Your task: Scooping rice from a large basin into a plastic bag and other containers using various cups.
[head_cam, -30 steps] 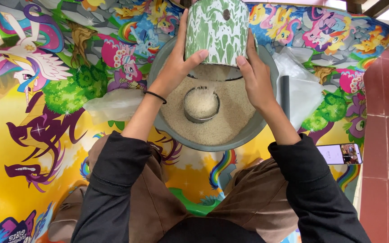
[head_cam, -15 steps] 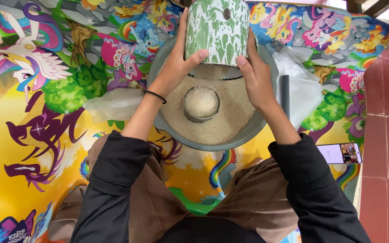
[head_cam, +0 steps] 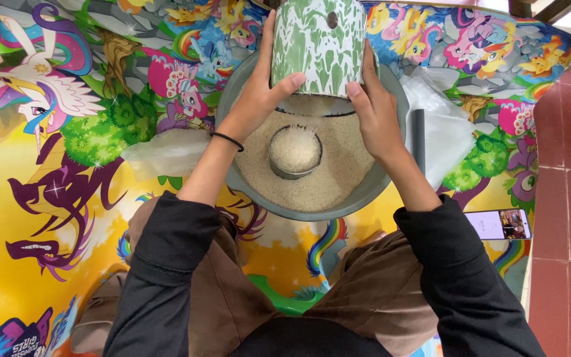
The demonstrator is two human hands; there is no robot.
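Over the grey basin, both your hands tilt a green-and-white enamel container.

Above the round grey metal basin (head_cam: 391, 192) filled with white rice grains (head_cam: 338, 178), your left hand (head_cam: 259, 99) and right hand (head_cam: 371, 109) clasp the green-and-white marbled enamel container (head_cam: 318, 43) from either side, fingers (head_cam: 289, 82) pressed flat against its wall, so it is clamped between your palms. Its open mouth tips toward you, with rice showing at the lip. Right below it, a small round metal cup (head_cam: 295, 153), heaped with rice, sits in the grain. The basin rests on a bright cartoon-pony floor mat (head_cam: 47, 165). Crumpled clear plastic bags (head_cam: 444, 125) lie just beside the basin on your right, and a smartphone with a lit screen (head_cam: 497, 223) lies near your right elbow, at the edge of the red floor tiles (head_cam: 570, 165).
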